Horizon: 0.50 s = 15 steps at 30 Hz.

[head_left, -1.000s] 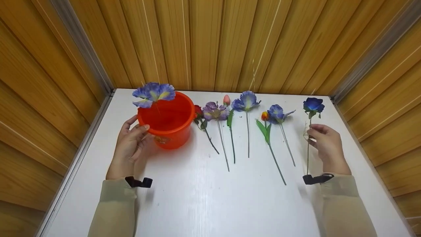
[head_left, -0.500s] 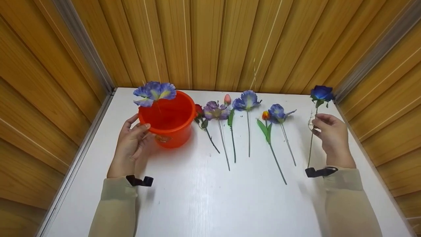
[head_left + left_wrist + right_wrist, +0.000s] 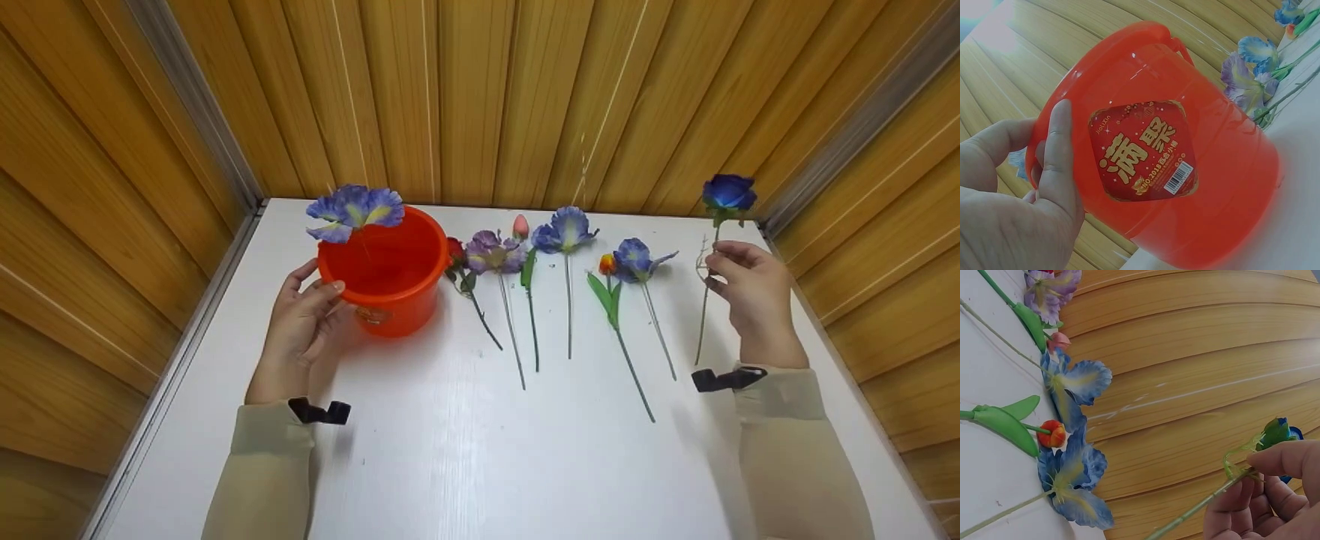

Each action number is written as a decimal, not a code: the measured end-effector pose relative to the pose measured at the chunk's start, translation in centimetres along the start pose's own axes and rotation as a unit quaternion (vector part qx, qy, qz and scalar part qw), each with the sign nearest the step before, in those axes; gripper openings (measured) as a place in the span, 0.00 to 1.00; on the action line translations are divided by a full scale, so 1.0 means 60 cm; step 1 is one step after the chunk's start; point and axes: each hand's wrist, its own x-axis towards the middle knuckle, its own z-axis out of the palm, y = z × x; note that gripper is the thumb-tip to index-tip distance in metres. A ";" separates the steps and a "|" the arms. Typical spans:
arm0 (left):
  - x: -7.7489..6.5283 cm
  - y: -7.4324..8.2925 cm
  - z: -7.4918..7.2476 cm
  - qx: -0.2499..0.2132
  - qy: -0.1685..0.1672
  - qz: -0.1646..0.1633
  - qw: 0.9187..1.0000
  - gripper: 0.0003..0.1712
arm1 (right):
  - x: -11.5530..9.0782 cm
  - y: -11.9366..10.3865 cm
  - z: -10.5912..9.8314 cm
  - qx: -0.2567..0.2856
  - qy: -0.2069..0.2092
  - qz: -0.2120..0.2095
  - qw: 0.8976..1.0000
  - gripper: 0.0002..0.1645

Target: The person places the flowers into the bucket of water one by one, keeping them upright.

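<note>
My left hand (image 3: 300,322) grips the left rim of a red plastic bucket (image 3: 401,304), thumb on the outside wall. In the left wrist view the bucket's printed label (image 3: 1145,149) faces the camera. A blue-violet iris (image 3: 356,212) stands in the bucket, its bloom above the rim near the left hand. At the right side, my right hand (image 3: 754,296) pinches the stem of a blue rose (image 3: 729,193) just below its leaves; the rose is upright with its stem hanging down. The right wrist view shows the thumb and fingers on that green stem (image 3: 1196,509).
Several artificial flowers lie in a row on the white table (image 3: 465,465): a red rose (image 3: 455,253), a purple iris (image 3: 495,253), a pink tulip bud (image 3: 520,226), a blue iris (image 3: 565,231), an orange tulip (image 3: 607,264) and another blue iris (image 3: 636,260). Wood-patterned walls enclose the table.
The right hand has raised the blue rose off the table's right side, moving it up and farther away. The left hand stays on the bucket rim.
</note>
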 end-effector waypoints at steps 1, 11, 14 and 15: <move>0.000 0.000 0.000 0.000 0.001 0.000 1.000 0.42 | 0.000 0.000 0.005 -0.005 -0.003 -0.002 1.000 0.20; 0.001 0.006 0.002 0.003 0.008 -0.020 1.000 0.44 | 0.005 0.003 0.062 -0.026 -0.034 -0.010 0.999 0.14; 0.000 0.005 0.001 0.002 0.007 -0.021 1.000 0.44 | 0.009 0.010 0.079 -0.029 -0.044 -0.014 0.999 0.13; 0.000 0.005 0.001 0.000 0.007 -0.021 1.000 0.44 | 0.010 0.012 0.085 -0.031 -0.047 -0.017 0.998 0.12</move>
